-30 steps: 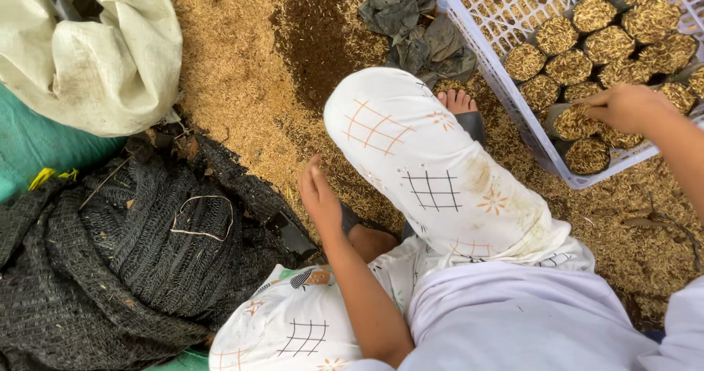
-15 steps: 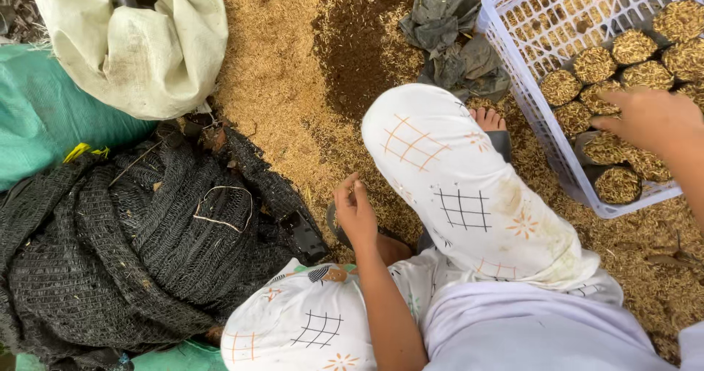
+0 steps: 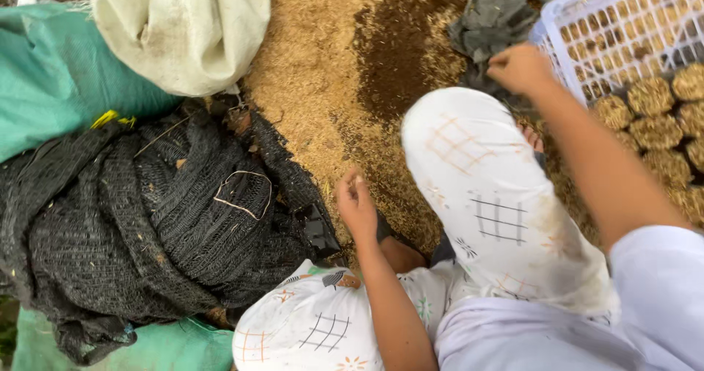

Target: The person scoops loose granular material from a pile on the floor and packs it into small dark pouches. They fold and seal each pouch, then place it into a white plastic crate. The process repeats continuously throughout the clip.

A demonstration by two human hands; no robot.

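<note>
My right hand reaches forward past my knee and is closed on the edge of a pile of limp dark grey plastic bags, right beside the corner of a white plastic basket. The basket holds several small pots filled with husk. My left hand hangs low between my knees just above the husk-covered ground, fingers loosely bent and apart, with nothing seen in it.
A patch of dark soil lies on the husk ahead. Crumpled black netting fills the left side, over a green sack. A dirty white sack sits at the top left.
My right hand left the pots in the basket and moved left to the grey bags. The view shifted, so the basket slid to the right edge. My left hand stayed low.
</note>
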